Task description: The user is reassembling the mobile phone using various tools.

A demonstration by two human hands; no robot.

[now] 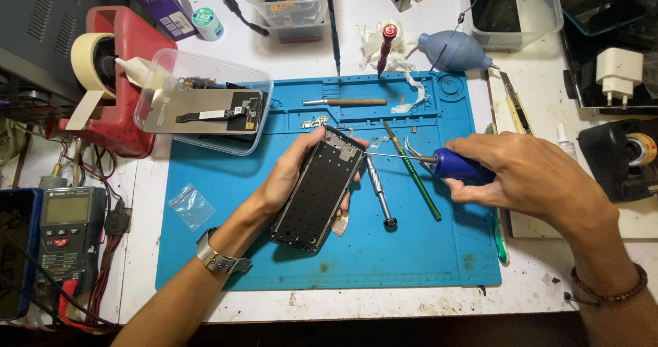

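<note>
The left hand (291, 175) grips a black opened phone frame (319, 189), its long axis tilted, above the blue silicone mat (205, 251); the right hand (531, 175) clasps a blue-handled screwdriver (456, 165) pointing left at the frame's top corner.

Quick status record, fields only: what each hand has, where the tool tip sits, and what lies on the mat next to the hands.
left hand: grips opened phone frame, tilted, above the blue work mat
right hand: grips blue-handled screwdriver, shaft level
tool tip: at the frame's top edge
between hands: silver driver, green-handled tool, tweezers
mat top: wooden-handled tool
left of mat: clear tray holding a screen part
behind mat: blue air blower
</note>
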